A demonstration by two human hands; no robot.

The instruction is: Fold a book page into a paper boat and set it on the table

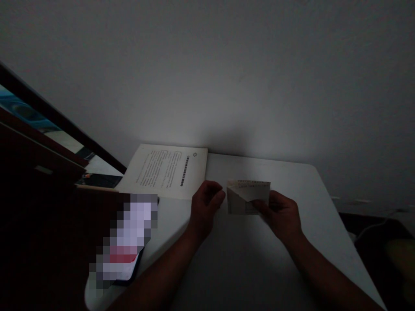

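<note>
My right hand [287, 216] pinches a folded sheet of printed paper [240, 205] between thumb and fingers, above the white table [259, 263]. The paper's top flap is bent over at an angle, and print runs along its upper edge. Just left of the paper is my left hand [204, 207], its fingers loosely curled and thumb and forefinger slightly apart. Nothing shows in it, and it appears apart from the paper. Behind the left hand, a flat page or booklet [162, 170] with printed text lies on the table.
A phone [129, 242] with a lit, blurred-out screen lies near the table's left edge. Dark brown furniture with a slanted frame [65, 121] stands at the left. A plain wall [240, 77] rises behind the table. Dark, blurred items [385, 242] are beyond the right edge.
</note>
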